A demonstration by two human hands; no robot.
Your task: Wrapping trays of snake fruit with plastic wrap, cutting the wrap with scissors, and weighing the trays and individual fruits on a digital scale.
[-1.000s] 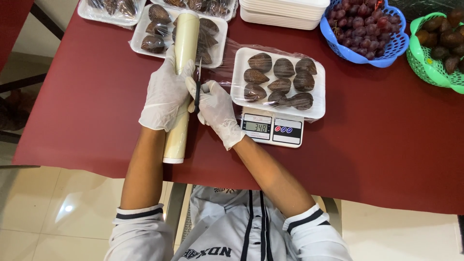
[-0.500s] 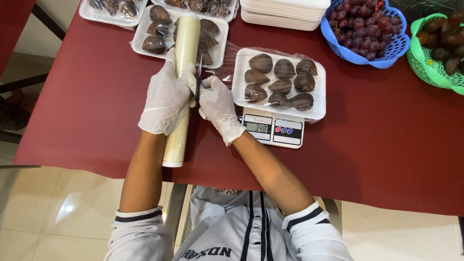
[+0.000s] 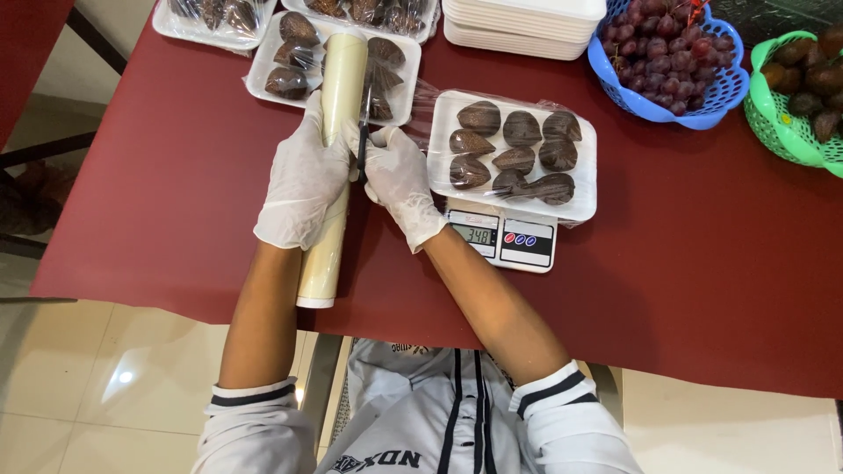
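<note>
Seen from above: left hand (image 3: 303, 180), gloved in white, clenched over a long cream roll of cling film (image 3: 332, 158) lying lengthwise on the dark red surface (image 3: 176, 202), near end overhanging the edge toward the body. Right hand (image 3: 399, 180), also gloved, just beside the roll on its right, pinching a thin dark blade-like tool (image 3: 362, 145) held upright against the film; what kind of tool, impossible to tell. Far end of the roll resting across a white foam tray (image 3: 263, 70) of dark brown scaly fruit, already wrapped. Immediately right of the right hand, a second white tray (image 3: 580, 167) holding eight of the same brown fruits, draped in loose clear film and sitting on a small white digital scale (image 3: 500, 241) with a lit display. Further back, more wrapped trays (image 3: 206, 22) along the far edge and a stack of empty white trays (image 3: 518, 26). At the far right, a blue basket (image 3: 667, 105) of red grapes, and just beside it a green basket (image 3: 777, 132) of dark brown fruit, partly cut off by the frame. Below the surface edge, pale tiled floor (image 3: 105, 377) and a white striped shirt (image 3: 439, 421).
</note>
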